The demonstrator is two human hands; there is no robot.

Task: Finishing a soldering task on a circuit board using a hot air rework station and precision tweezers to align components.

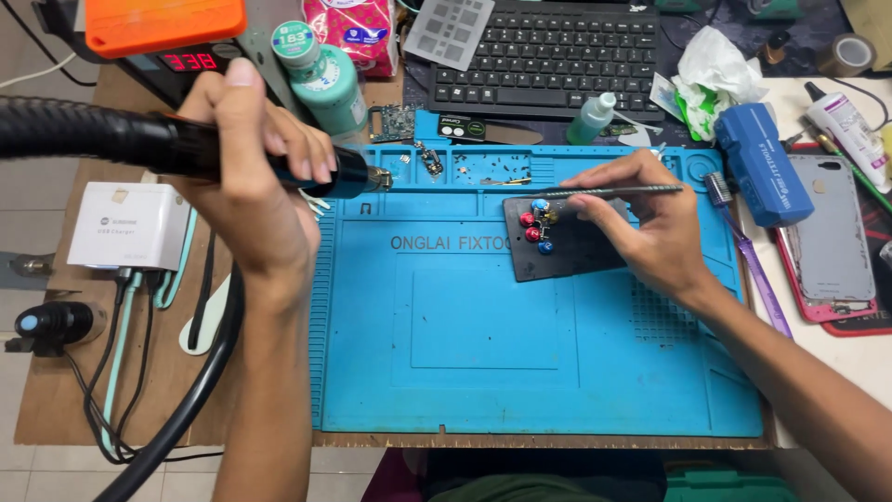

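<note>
My left hand (pixel 255 163): clenched on black hot-air wand (pixel 186 149), 10 o'clock of blue mat (pixel 465 372). My right hand (pixel 641 218): pinching tweezers (pixel 604 192), tips over black fixture plate (pixel 576 246), 1 o'clock.

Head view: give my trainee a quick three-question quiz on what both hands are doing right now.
1. True or false: the left hand holds the black hot-air handle.
2. What does the right hand hold? A) tweezers B) brush C) bottle
3. What does the dark holder plate rest on?

Key: 1 true. 2 A, the tweezers, tips near the coloured knobs. 3 The blue work mat.
</note>
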